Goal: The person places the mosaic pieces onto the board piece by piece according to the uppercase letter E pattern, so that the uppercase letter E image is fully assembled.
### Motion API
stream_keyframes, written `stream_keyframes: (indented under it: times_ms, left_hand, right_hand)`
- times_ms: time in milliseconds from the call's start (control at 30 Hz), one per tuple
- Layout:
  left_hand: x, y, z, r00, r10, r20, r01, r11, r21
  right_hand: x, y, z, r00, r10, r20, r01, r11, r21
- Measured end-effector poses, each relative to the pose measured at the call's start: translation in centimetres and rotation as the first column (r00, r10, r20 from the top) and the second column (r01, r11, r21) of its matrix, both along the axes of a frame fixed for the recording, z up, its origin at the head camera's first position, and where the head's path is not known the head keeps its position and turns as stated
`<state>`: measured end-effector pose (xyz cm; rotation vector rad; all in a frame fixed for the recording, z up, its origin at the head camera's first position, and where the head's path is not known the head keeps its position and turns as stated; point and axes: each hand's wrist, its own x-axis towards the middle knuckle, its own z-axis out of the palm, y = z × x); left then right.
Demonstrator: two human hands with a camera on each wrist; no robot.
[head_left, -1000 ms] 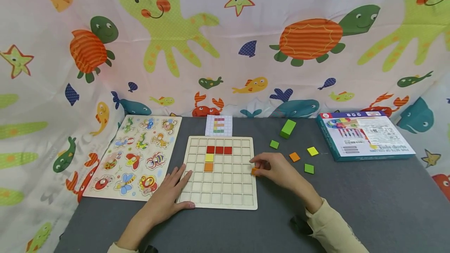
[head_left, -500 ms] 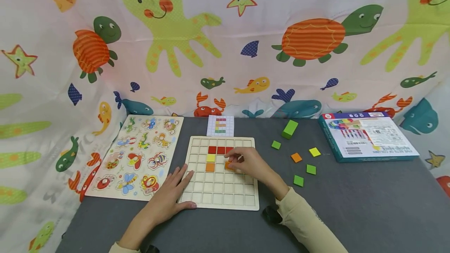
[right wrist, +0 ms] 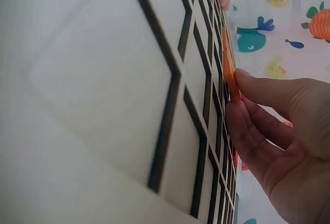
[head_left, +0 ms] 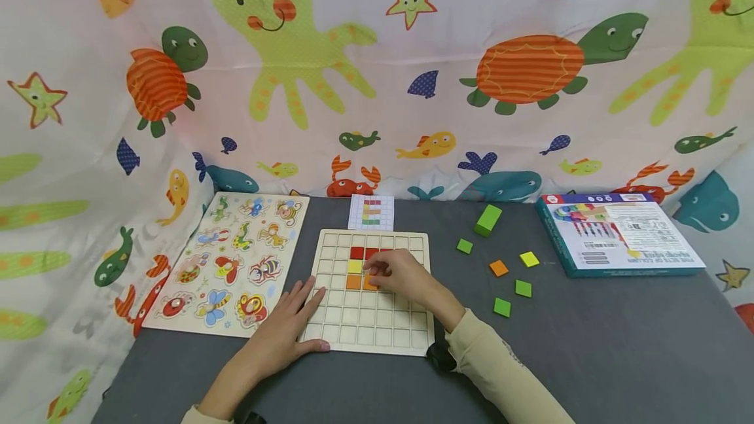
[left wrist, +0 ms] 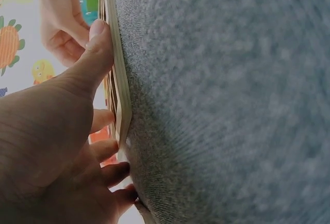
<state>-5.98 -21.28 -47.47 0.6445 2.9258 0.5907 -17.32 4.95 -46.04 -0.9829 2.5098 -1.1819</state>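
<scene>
The right hand (head_left: 406, 273) pinches an orange tile (head_left: 370, 282) between thumb and fingers at the wooden grid board (head_left: 377, 332), beside an orange tile (head_left: 353, 282) in the grid. Above that lie a yellow tile (head_left: 355, 266) and a row of red tiles (head_left: 357, 252), partly covered by the hand. In the right wrist view the pinched orange tile (right wrist: 229, 72) looks tilted against the board. The left hand (head_left: 285, 326) rests with spread fingers on the board's left edge and lower-left corner; in the left wrist view its thumb lies along the board's edge (left wrist: 119, 74).
Right of the board lie several loose tiles: green (head_left: 502, 307), orange (head_left: 498, 268) and yellow (head_left: 529, 259), with a green block (head_left: 487, 220). A pattern card (head_left: 371, 212) stands behind the board. An insect picture board (head_left: 235, 260) is at left, a box (head_left: 624, 234) at right.
The right hand has moved left from the board's right edge, carrying the orange tile to the spot beside the other orange tile. The left hand stays on the board.
</scene>
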Motion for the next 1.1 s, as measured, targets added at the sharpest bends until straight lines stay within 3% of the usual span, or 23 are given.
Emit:
stream_keyframes:
  times_ms: [333, 533, 867, 1100]
  left_hand:
    - [0.1, 0.1, 0.0, 1.0, 0.01, 0.03, -0.01, 1.0, -0.006]
    - [0.1, 0.1, 0.0, 0.999, 0.011, 0.033, -0.011, 1.0, 0.003]
    - [0.1, -0.1, -0.3, 0.999, 0.02, 0.05, -0.021, 1.0, 0.011]
    - [0.0, -0.1, -0.1, 0.999, 0.013, 0.044, -0.014, 1.0, 0.021]
  right_hand:
    - [0.5, -0.3, 0.3, 1.0, -0.007, -0.019, 0.008, 0.998, 0.059]
    - [0.5, 1.8, 1.6, 0.999, -0.005, -0.039, 0.007, 0.999, 0.053]
    - [-0.5, 11.3, 2.6, 0.986, -0.151, -0.075, 0.161, 0.976, 0.148]
    - [-0.6, 18.3, 2.5, 0.98, -0.191, -0.05, 0.197, 0.96, 0.197]
